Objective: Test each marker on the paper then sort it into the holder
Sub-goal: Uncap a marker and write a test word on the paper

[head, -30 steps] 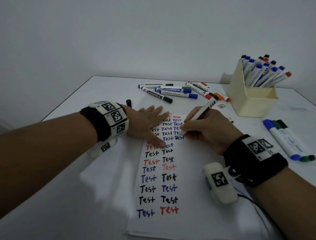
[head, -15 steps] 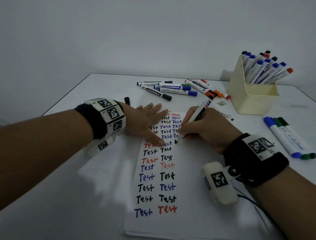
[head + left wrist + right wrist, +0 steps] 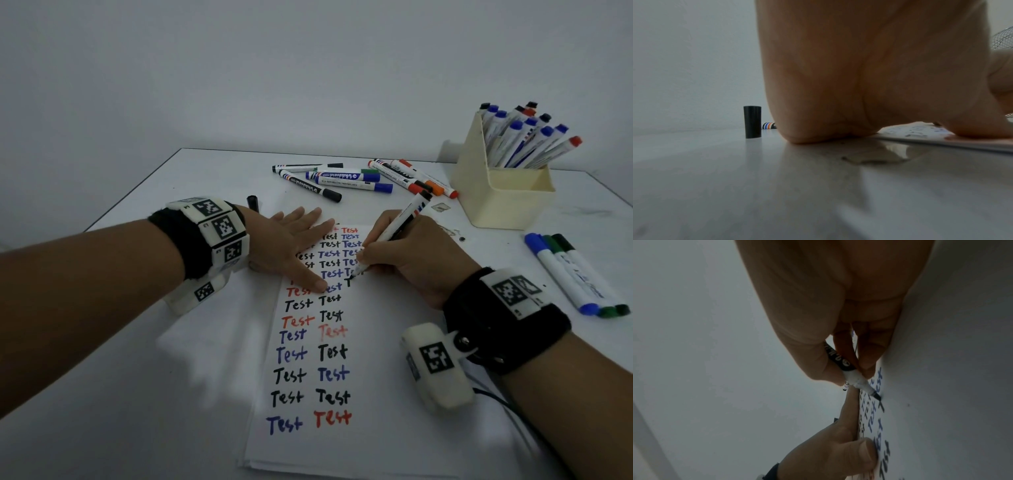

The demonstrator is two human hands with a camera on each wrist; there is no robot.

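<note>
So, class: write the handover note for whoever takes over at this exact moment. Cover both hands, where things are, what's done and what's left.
Left hand: flat, pressing the paper down.
Right hand: grips an uncapped black marker, tip on the paper; only a black "T" is written so far.
Black cap stands on the table beyond the left hand.
Done: rows of "Test" fill the paper; many markers stand in the holder.
Left: finish the word, cap, sort. Then the pile beyond the paper and three markers at the right.

Matt white paper [image 3: 342, 445] lies on a smooth, faintly glossy table [image 3: 777, 186]; the cream holder [image 3: 507, 202] looks plastic.
</note>
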